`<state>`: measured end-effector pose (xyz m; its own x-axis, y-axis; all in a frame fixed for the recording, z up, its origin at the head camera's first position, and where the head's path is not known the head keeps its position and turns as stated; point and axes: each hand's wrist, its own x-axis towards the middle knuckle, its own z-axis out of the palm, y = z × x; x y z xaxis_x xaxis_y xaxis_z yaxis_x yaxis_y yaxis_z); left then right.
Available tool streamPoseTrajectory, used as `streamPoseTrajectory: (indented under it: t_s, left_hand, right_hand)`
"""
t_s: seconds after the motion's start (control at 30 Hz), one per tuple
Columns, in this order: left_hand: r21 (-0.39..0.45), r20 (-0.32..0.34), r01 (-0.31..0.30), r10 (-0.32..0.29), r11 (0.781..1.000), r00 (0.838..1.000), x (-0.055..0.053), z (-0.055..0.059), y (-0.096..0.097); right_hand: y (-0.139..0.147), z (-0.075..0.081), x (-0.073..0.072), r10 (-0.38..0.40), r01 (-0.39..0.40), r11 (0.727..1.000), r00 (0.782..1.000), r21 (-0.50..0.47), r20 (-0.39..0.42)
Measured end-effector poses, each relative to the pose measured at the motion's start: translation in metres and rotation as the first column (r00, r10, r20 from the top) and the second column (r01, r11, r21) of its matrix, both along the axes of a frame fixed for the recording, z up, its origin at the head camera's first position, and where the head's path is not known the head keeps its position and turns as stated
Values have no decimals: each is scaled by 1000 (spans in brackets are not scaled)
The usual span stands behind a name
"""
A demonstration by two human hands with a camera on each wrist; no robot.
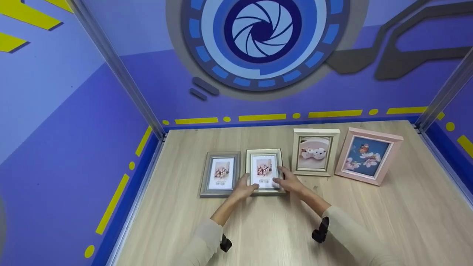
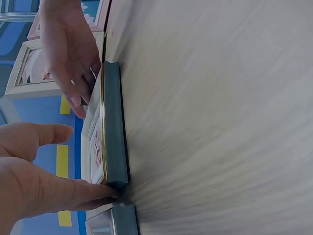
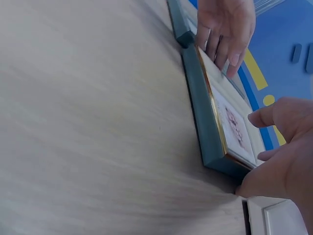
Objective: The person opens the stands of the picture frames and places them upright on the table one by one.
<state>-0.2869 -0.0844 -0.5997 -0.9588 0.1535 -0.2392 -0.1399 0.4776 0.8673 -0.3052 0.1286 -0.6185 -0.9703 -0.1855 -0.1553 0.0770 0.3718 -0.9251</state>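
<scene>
A pale gold picture frame (image 1: 264, 150) with a bouquet print lies face up on the wooden table, my hands at its two sides. My left hand (image 1: 244, 188) has its fingers along the left edge, in the narrow space beside a grey picture frame (image 1: 204, 177). In the left wrist view its fingers are straight, with the thumb (image 2: 56, 133) raised apart. At the right edge is my right hand (image 1: 292, 181). The right wrist view shows its fingertips near the frame's corner and its thumb (image 3: 264, 115) above the face.
A cream picture frame (image 1: 295, 151) stands upright on the right, and a pink picture frame (image 1: 388, 159) stands angled beside it. Behind the wooden table (image 1: 273, 229) rises a blue-purple panel (image 1: 166, 81); another panel (image 1: 74, 122) borders the left side.
</scene>
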Motion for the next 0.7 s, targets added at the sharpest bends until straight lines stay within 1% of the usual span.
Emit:
streamPoseTrajectory:
  t_s: [0.1,0.17,0.3,0.37,0.4,0.47,0.53,0.6,0.7]
  left_hand:
    - [7,-52,-39,40,999,998,0,-1,-1]
    - [12,-73,-64,64,998,995,0,-1,-2]
    - [68,-62,-110,114,992,992,1,0,0]
    - [104,-52,-137,143,985,988,2,0,1]
    - [134,-36,-156,163,979,986,3,0,2]
    - [180,-11,-200,205,963,979,3,0,3]
    - [210,17,-257,260,943,966,3,0,4]
    - [256,69,-322,315,911,947,3,-1,5]
    - [323,154,-398,367,859,917,1,-2,5]
  right_hand:
    - [-5,4,2,3,3,997,997,-78,80]
    - [-7,6,3,7,9,993,991,-120,130]
    - [-8,6,4,1,30,988,979,-149,202]
    - [-6,7,4,-1,41,983,975,-176,224]
    - [-6,7,4,-3,46,982,974,-186,227]
    - [-4,7,4,-5,58,975,971,-216,237]
    - [-3,10,4,-10,76,965,967,-251,256]
    - [-1,13,3,-19,98,956,961,-275,275]
    - [4,18,3,-29,124,945,953,-303,300]
